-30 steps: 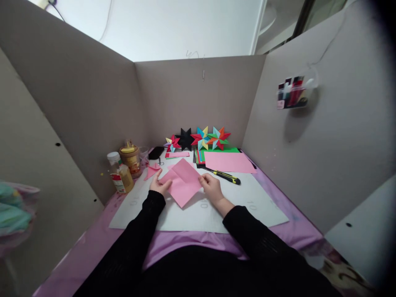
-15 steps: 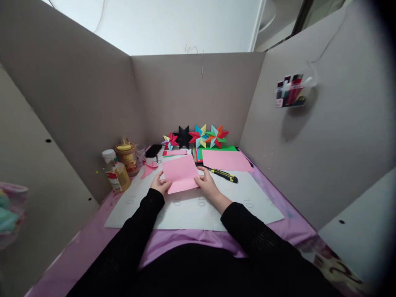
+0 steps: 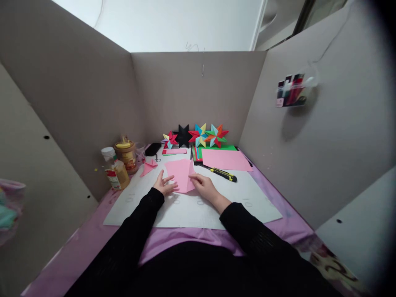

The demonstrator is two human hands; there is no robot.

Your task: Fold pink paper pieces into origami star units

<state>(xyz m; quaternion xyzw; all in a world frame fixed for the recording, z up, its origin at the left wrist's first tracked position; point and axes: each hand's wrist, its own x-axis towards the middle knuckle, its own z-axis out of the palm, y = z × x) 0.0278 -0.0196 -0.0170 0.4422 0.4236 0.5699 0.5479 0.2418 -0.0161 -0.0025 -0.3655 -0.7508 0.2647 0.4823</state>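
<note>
A: Head view: where did the pink paper [image 3: 181, 175] lie?

B: It lay on the white sheet [image 3: 247, 202] spread over the bench [image 3: 83, 247]. It was in the middle, between both hands, nearer than the pink stack [image 3: 225, 160] and left of the utility knife [image 3: 223, 174].

A: And the grip?

B: The left hand [image 3: 163, 186] lay released, fingers spread flat on the paper's near left corner. The right hand [image 3: 202, 186] had its fingertips at the near right edge. Whether its grip pinched that edge or only pressed on it, I could not tell.

A: How would the paper handle?

B: Light, thin and limp, I judged. It would likely slide on the smooth sheet, take a crease at a touch, and crumple or tear if pulled hard. It was best taken by an edge or corner, with the other hand flat on it as an anchor.

A: Which way did it point?

B: Its long axis ran near to far, the far end seeming to lean slightly left. The right part looked lifted or folded over rather than flat.
</note>
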